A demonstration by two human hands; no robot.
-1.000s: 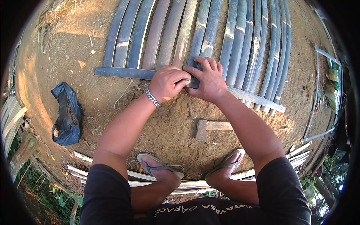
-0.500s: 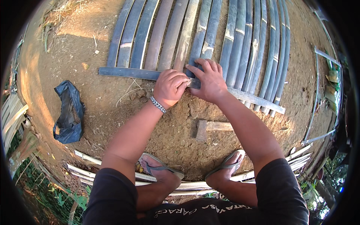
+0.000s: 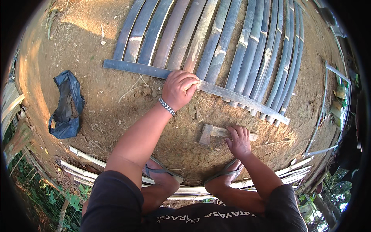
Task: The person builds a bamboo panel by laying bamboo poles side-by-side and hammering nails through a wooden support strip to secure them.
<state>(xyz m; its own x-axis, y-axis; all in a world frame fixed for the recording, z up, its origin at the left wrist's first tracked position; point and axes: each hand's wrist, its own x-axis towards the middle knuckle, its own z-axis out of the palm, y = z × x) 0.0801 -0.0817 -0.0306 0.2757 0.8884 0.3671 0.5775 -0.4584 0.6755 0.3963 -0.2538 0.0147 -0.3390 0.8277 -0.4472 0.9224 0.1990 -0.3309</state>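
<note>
My left hand (image 3: 179,89), with a chain bracelet at the wrist, is closed on a long bamboo crosspiece (image 3: 222,92). Its thumb and forefinger pinch at the middle of that strip; whether something small is between them is hidden. The crosspiece lies across the near ends of several parallel split bamboo slats (image 3: 185,36). Nearer to me, my right hand (image 3: 240,144) has its fingers over the wooden handle of a hatchet (image 3: 206,134), with the thumb on the near side. The hatchet lies on the dirt, its metal head pointing left.
A crumpled dark plastic bag (image 3: 66,106) lies open on the ground at the left. Pale bamboo strips (image 3: 193,190) run behind my sandalled feet (image 3: 224,172). At the right a thin rectangular frame (image 3: 325,108) lies on the ground. Plants (image 3: 58,201) grow at the lower left.
My right hand has left the crosspiece and come down and back to the hatchet handle. My left hand stays closed on the crosspiece. The view has shifted slightly.
</note>
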